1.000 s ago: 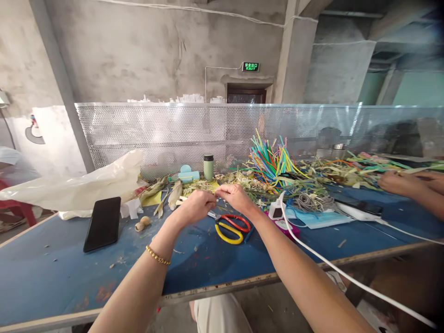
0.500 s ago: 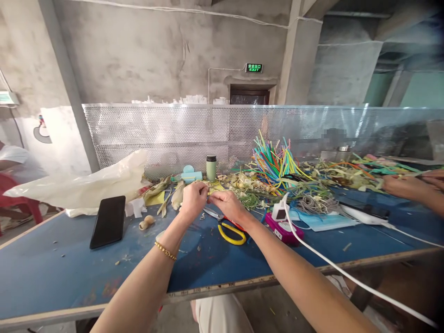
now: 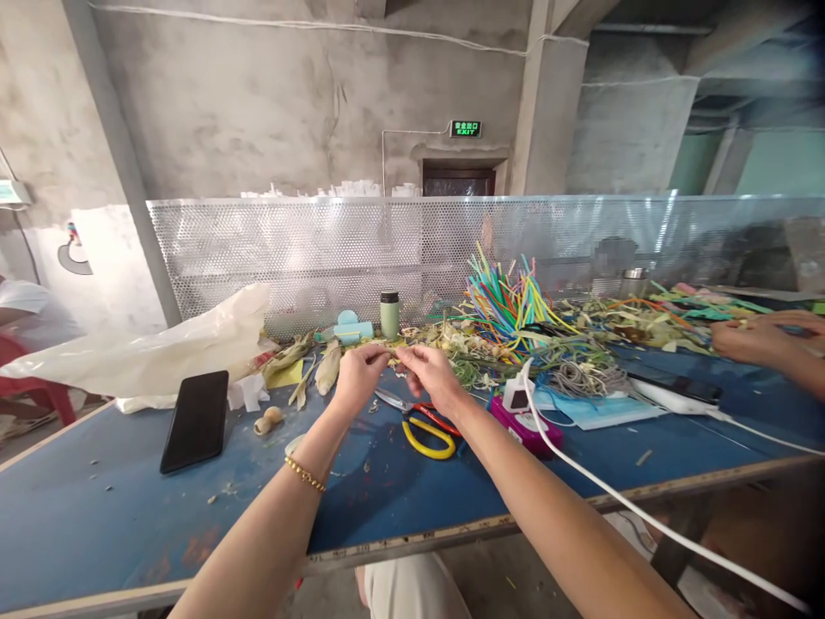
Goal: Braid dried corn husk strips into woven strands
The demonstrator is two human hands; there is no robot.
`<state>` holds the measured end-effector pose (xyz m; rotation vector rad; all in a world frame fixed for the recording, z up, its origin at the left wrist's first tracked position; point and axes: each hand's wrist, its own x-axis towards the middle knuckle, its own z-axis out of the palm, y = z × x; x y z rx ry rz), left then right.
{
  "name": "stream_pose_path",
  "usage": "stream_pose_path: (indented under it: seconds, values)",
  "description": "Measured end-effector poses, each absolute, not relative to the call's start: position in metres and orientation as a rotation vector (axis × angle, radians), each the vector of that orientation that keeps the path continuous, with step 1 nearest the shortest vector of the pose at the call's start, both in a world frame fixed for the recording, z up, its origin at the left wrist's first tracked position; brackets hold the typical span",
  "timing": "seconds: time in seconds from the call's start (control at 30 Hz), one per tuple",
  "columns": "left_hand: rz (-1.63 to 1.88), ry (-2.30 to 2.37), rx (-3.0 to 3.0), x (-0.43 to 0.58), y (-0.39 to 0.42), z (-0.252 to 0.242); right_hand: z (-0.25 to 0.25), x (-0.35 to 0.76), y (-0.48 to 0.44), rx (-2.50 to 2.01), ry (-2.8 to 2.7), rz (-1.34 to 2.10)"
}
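Both my hands are raised over the middle of the blue table (image 3: 387, 507), their fingertips almost meeting. My left hand (image 3: 361, 374), with a gold bead bracelet (image 3: 305, 474) at the wrist, is closed in a pinch. My right hand (image 3: 429, 376) pinches with thumb and forefinger, the other fingers curled loosely. Something small and thin seems to sit between the fingertips, too small to name. Below my right hand lie scissors (image 3: 429, 437) with yellow and red handles. Behind the hands are dried husks (image 3: 328, 368) and a green tumbler (image 3: 389, 315).
A black phone (image 3: 194, 421) and plastic sheeting (image 3: 148, 340) lie left. Right are coloured pipe-like strands (image 3: 509, 297), a purple power block (image 3: 525, 425) with a white cable (image 3: 619, 494), and a blue face mask (image 3: 599, 408). A co-worker's hands (image 3: 760, 335) work at far right.
My right hand has opened out slightly and turned, its fingertips now a little apart from my left hand's. The view has shifted slightly.
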<state>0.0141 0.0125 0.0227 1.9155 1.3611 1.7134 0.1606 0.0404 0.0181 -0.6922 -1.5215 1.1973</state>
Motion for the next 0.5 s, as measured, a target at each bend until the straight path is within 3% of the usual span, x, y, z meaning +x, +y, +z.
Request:
stream_pose_path:
  seconds: [0.1, 0.2, 0.5]
  values:
    - [1.652, 1.456, 2.055, 0.018, 0.010, 0.024, 0.015, 0.160, 0.046, -0.772, -1.500, 1.043]
    - [1.618, 1.432, 2.068, 0.017, 0.011, 0.024, 0.015, 0.165, 0.049, -0.745, -1.536, 1.110]
    - [1.436, 0.989, 1.551, 0.013, 0.008, 0.029, 0.026, 0.180, 0.054, -0.522, -1.856, 0.762]
